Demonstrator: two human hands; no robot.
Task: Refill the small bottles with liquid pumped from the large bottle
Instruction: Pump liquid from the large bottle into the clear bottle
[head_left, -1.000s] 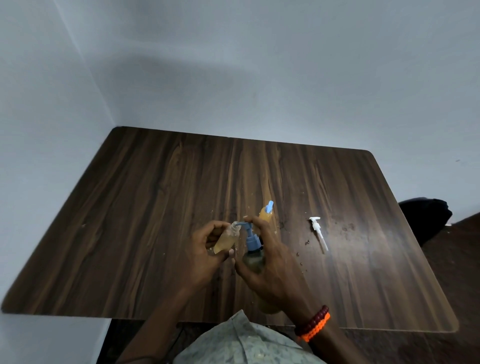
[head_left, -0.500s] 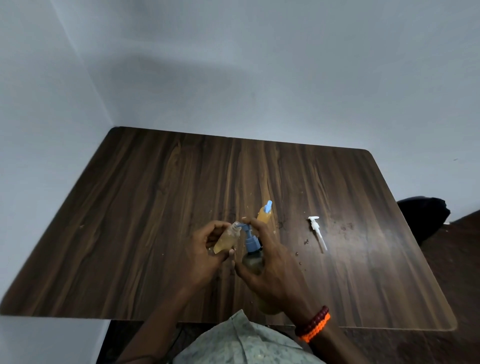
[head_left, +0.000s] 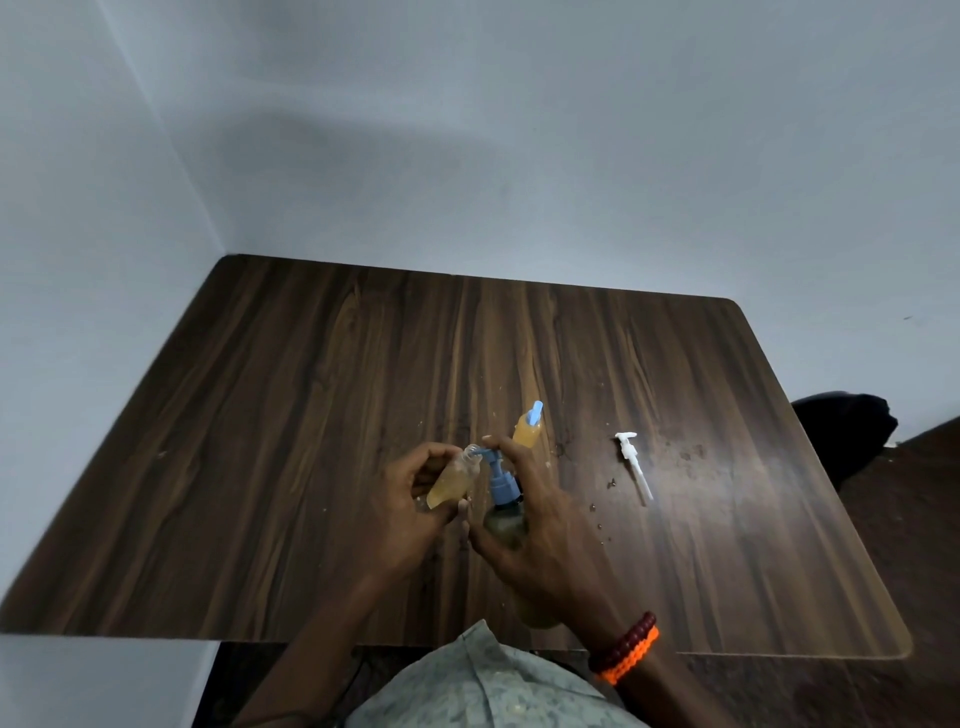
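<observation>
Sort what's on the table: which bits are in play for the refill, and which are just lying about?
In play: large bottle with blue pump, small open bottle, left hand, right hand, capped small bottle.
Lying about: white pump, spilled drops.

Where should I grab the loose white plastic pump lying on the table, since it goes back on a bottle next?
Pinch the white plastic pump at its thick collar just below the head, coming from above. It lies flat on the dark wooden table, head at the far end and thin dip tube pointing towards the person; the tube looks too slender for a firm hold.
</observation>
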